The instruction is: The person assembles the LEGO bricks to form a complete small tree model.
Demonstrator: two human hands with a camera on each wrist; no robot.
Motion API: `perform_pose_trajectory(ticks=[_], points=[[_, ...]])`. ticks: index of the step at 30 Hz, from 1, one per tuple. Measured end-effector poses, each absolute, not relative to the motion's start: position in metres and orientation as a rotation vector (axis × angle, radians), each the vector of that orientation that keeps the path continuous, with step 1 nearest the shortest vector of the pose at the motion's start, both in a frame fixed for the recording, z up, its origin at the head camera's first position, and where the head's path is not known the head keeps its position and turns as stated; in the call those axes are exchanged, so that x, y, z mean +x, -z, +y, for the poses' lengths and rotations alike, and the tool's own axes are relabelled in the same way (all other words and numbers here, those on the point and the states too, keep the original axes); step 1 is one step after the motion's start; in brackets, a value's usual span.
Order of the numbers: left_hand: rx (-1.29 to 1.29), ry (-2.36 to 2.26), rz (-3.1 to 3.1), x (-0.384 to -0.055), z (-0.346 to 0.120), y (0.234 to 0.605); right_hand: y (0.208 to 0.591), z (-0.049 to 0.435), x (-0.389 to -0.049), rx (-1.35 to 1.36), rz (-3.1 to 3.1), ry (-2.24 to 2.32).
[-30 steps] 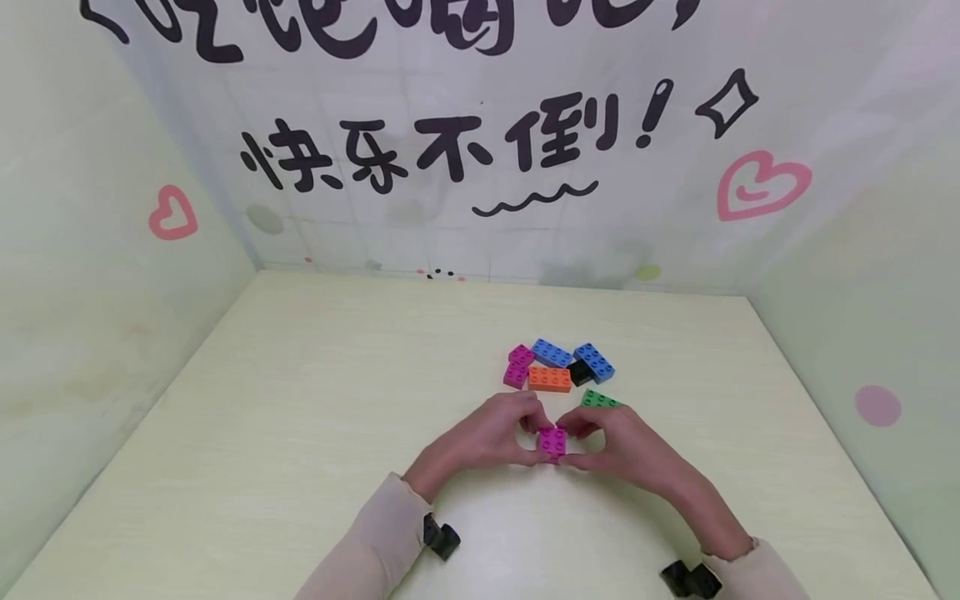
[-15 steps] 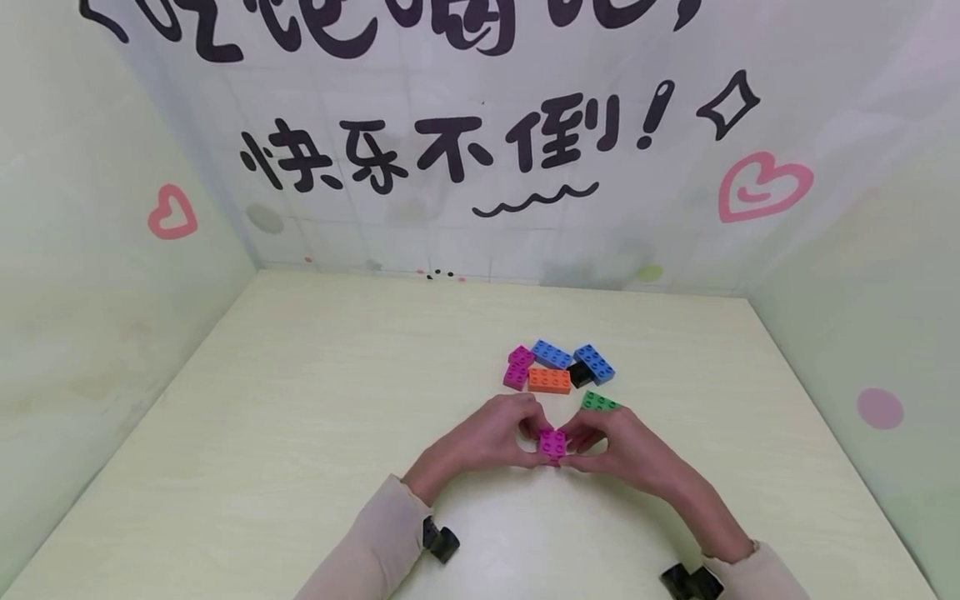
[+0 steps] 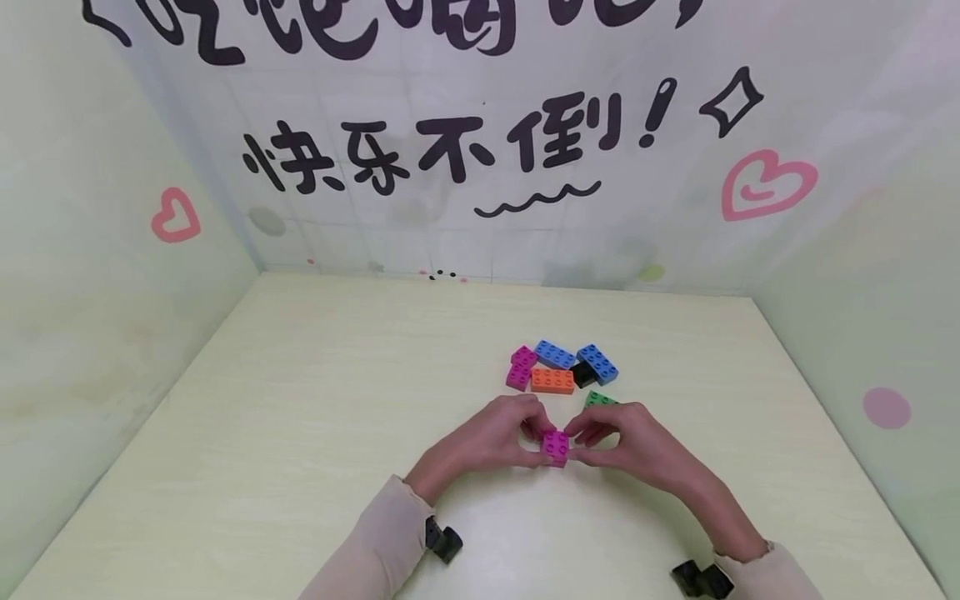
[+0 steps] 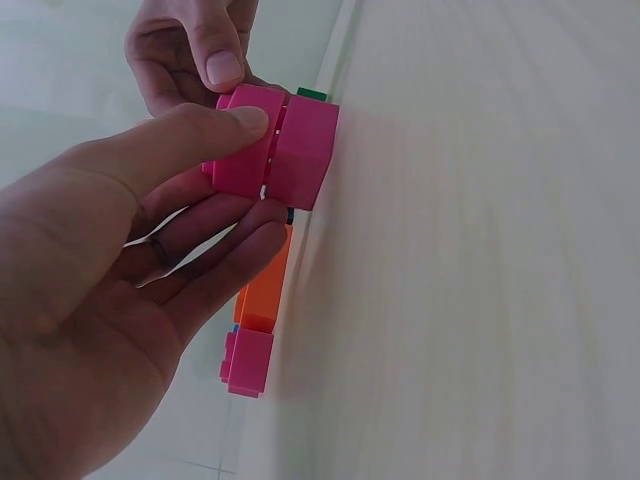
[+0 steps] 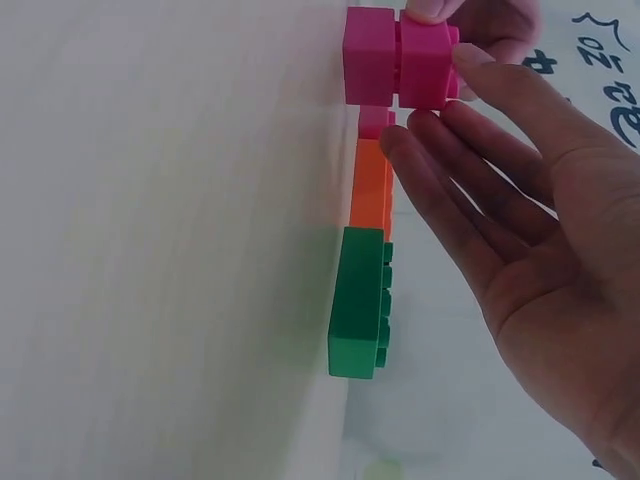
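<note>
Two pink toy bricks are stacked just in front of me, and a thin gap shows between the upper brick (image 4: 245, 150) and the lower brick (image 4: 305, 150). My left hand (image 3: 491, 433) pinches the upper one, thumb on its near side and fingertips beyond. Close at the stack's right side is my right hand (image 3: 637, 442), its fingers extended and relaxed. Its thumb tip (image 5: 472, 56) lies by the upper brick's studs; whether it touches them is hard to tell. Behind the right fingers lies a green brick (image 5: 357, 305), partly covered in the head view.
Farther back lie an orange brick (image 3: 552, 381), two blue bricks (image 3: 555, 354) and a black brick (image 3: 582, 374). Two more pink bricks (image 3: 519, 375) lie at their left. A printed wall sheet (image 3: 420, 242) closes the table's back, with side walls left and right.
My right hand has eased slightly right, off the pink bricks, its fingers loosening. The left hand keeps its pinch, and the stack tilts a little differently.
</note>
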State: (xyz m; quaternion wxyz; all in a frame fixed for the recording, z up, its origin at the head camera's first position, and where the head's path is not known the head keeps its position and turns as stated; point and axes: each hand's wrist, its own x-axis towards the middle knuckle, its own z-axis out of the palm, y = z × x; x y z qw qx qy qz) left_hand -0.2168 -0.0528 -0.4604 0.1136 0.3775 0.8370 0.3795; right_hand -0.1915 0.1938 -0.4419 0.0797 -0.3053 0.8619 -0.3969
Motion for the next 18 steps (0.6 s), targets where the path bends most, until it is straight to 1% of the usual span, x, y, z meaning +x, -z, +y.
perform_pose_trajectory(ticks=[18], points=[[1.076, -1.161, 2.420, -0.2194, -0.0531, 0.4599, 0.4448, 0.1915, -0.1926, -0.887, 2.563, 1.211]])
